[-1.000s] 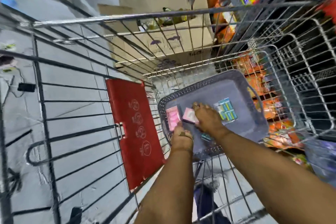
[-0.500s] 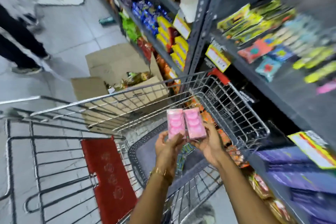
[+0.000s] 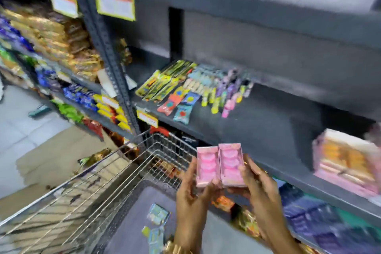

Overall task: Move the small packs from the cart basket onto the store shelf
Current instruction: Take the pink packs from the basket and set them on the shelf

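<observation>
Two small pink packs are held side by side above the cart. My left hand (image 3: 190, 190) grips the left pink pack (image 3: 207, 166) from below, and my right hand (image 3: 256, 182) grips the right pink pack (image 3: 231, 164). They hover just in front of the dark grey store shelf (image 3: 257, 121). Below them the grey basket (image 3: 134, 222) sits in the wire cart (image 3: 99, 173), with teal-and-white small packs (image 3: 157, 213) lying on its floor.
Colourful flat packs (image 3: 185, 90) lie in rows at the shelf's left part. A pink and orange boxed stack (image 3: 348, 161) stands at the shelf's right. Snack bags fill the shelves at left. A cardboard box (image 3: 53, 163) stands on the floor beyond the cart.
Both hands lifted the two pink packs out of the basket and raised them toward the shelf. My view swung up from the cart to the shelf.
</observation>
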